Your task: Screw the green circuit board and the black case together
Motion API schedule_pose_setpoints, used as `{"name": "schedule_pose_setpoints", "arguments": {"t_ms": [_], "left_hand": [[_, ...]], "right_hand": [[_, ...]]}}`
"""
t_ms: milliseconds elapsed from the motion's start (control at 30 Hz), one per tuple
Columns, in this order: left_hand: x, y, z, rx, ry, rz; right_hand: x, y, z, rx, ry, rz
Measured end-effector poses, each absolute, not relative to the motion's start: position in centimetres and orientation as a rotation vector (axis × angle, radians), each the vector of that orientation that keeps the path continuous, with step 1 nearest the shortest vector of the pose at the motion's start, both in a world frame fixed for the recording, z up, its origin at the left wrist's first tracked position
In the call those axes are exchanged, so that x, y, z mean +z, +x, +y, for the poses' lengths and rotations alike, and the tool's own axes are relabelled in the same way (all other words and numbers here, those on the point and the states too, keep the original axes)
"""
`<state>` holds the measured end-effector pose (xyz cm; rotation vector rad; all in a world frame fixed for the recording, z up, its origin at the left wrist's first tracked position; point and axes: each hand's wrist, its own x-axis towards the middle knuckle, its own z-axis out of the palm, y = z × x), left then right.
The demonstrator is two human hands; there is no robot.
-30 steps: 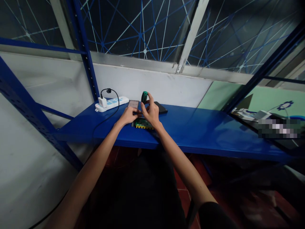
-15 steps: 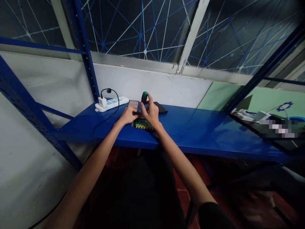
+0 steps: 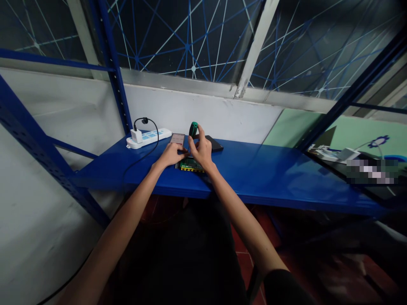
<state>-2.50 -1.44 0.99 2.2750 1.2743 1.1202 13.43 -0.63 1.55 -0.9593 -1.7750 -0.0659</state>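
Note:
My right hand (image 3: pixel 203 150) grips a screwdriver (image 3: pixel 193 129) with a green and black handle, held nearly upright over a green circuit board (image 3: pixel 187 163). The board lies on the blue table (image 3: pixel 251 167) and has a row of yellow-edged ports along its near side. At the board's left edge, my left hand (image 3: pixel 171 155) has thumb and fingers drawn together close to the screwdriver's lower end. What they pinch is too small to make out, and the screwdriver's tip is hidden by my fingers.
Behind my left hand lies a phone (image 3: pixel 177 139) with a lit screen. A flat black case (image 3: pixel 215 143) is behind my right hand. At the left stands a white power strip (image 3: pixel 152 137) with a plugged-in adapter (image 3: pixel 136 136) and black cable. Blue shelf posts (image 3: pixel 116 80) flank the table.
The screwdriver's handle has tilted or turned slightly to the right in my right hand. My left hand stays in nearly the same place.

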Motion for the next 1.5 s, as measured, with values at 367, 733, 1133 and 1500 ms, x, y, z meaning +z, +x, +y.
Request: {"name": "schedule_pose_setpoints", "arguments": {"t_ms": [367,733,1133,1500], "left_hand": [[0.85,-2.53,-1.26,1.113,2.286,1.315],[1.04,-2.50,-1.45,1.091,2.286,1.303],[1.08,-2.49,-1.54,1.063,2.314,1.277],[1.00,-2.46,-1.55,1.053,2.364,1.258]], "right_hand": [[1.87,13.46,-1.12,-0.055,-0.933,-1.772],[1.78,13.45,-0.96,-0.090,-0.944,-1.784],[1.78,13.49,-0.99,-0.101,-0.962,-1.789],[1.85,13.45,-0.99,-0.078,-0.971,-1.778]]}}
